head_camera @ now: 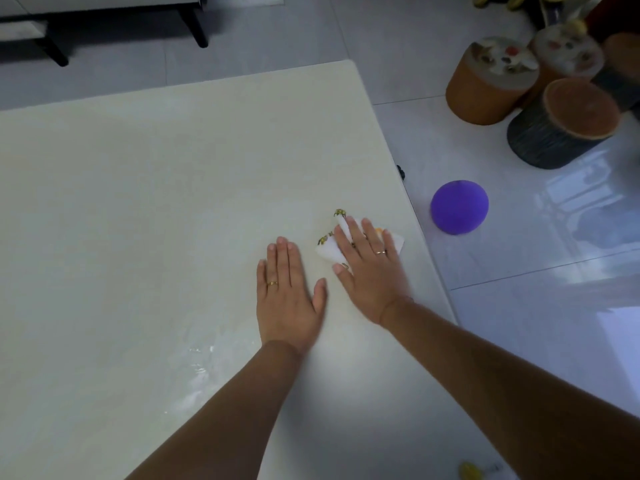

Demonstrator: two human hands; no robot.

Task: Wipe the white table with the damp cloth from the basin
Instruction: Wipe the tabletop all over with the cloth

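The white table (156, 188) fills the left and middle of the view. A small folded white cloth (327, 251) with yellow prints lies near the table's right edge. My right hand (370, 271) presses flat on top of it, fingers spread, covering most of it. My left hand (289, 292) rests flat on the bare table just left of the cloth, palm down, holding nothing. A wet streak (201, 368) shines on the table near my left forearm. No basin is in view.
A purple ball (459, 206) lies on the tiled floor right of the table. Several round stools (491, 81) stand at the back right. Dark furniture legs (197, 26) show beyond the table's far edge. A small yellow object (471, 471) lies on the floor at the bottom right.
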